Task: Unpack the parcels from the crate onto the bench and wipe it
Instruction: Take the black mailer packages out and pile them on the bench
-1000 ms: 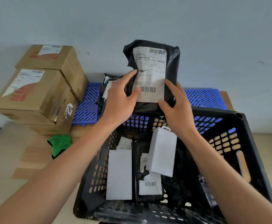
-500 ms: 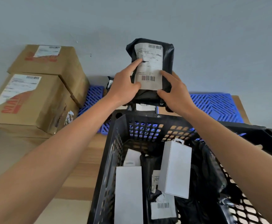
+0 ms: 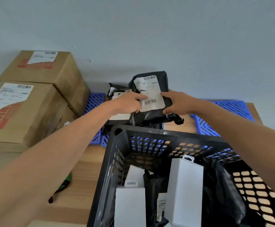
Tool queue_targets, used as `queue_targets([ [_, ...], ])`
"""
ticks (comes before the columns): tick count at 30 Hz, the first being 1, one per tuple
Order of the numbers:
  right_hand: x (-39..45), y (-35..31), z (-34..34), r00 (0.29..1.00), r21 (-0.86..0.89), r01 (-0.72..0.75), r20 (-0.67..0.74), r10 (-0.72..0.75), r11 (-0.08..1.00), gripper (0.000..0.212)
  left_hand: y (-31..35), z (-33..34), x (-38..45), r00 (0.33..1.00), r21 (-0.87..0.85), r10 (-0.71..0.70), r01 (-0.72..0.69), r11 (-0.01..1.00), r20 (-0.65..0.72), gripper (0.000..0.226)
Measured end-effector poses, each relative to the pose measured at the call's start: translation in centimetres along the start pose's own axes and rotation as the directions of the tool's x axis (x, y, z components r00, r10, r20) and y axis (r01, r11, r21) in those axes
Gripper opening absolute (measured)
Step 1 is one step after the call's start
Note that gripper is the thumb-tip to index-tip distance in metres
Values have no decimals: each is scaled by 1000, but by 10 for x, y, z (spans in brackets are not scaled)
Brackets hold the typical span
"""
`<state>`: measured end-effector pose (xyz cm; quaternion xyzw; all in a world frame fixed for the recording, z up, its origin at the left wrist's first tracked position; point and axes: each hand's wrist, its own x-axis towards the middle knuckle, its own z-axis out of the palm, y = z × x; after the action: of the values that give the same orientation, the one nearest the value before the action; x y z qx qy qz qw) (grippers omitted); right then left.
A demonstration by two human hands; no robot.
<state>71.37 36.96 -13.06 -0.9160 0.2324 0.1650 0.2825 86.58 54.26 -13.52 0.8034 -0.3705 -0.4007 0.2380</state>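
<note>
Change: the black parcel [image 3: 151,97], held up above the crate a second ago, has been lowered behind the crate's far rim; one more parcel is judged nearly unpacked.
Left hand [image 3: 130,102]: curled on the parcel's left edge, forefinger laid across the label.
Right hand [image 3: 176,103]: gripping the parcel's right edge.
Left of the hands: two cardboard boxes [image 3: 35,95] are stacked; a second black parcel [image 3: 118,94] lies just beside the left hand.
Below the hands: the crate [image 3: 150,133] holds white boxes [image 3: 185,190], yet to be unpacked.
Obstacles: the worktop [image 3: 84,177] is crowded for wiping.
</note>
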Motion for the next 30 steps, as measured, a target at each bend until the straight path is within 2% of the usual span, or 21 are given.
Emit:
queue_targets([
  [3, 15, 5, 2, 999, 23, -17, 37, 16, 1000, 81, -7, 3, 14, 1000, -69, -23, 23, 997, -1, 70],
  [7, 35, 16, 14, 997, 171, -52, 61, 42, 984, 63, -20, 7, 26, 999, -62, -31, 34, 998, 41, 71],
  [10, 44, 19, 23, 994, 211, -88, 79, 73, 973, 68, -29, 8, 34, 997, -32, -44, 46, 998, 56, 72],
  [14, 51, 18, 28, 979, 185, -144, 170, 112, 972, 70, -37, 12, 44, 998, -46, -36, 39, 998, 51, 66],
  [18, 58, 23, 31, 982, 186, -142, 153, 114, 972, 69, -48, 17, 49, 1000, -28, -14, 15, 999, 11, 58],
  [21, 58, 24, 30, 982, 73, -101, 166, 87, 992, 64, -59, 14, 50, 998, 6, -8, 8, 1000, -69, 53],
  [24, 59, 25, 30, 995, -162, -41, 82, 55, 986, 64, -67, 10, 48, 981, 200, 106, -73, 977, -161, 48],
  [27, 59, 25, 32, 992, -234, -6, 118, 35, 972, 65, -68, 12, 47, 971, 399, 228, -182, 899, -73, 48],
  [30, 60, 23, 36, 982, -309, 57, 189, 3, 949, 57, -67, 18, 49, 982, 507, 178, -181, 843, 55, 48],
])
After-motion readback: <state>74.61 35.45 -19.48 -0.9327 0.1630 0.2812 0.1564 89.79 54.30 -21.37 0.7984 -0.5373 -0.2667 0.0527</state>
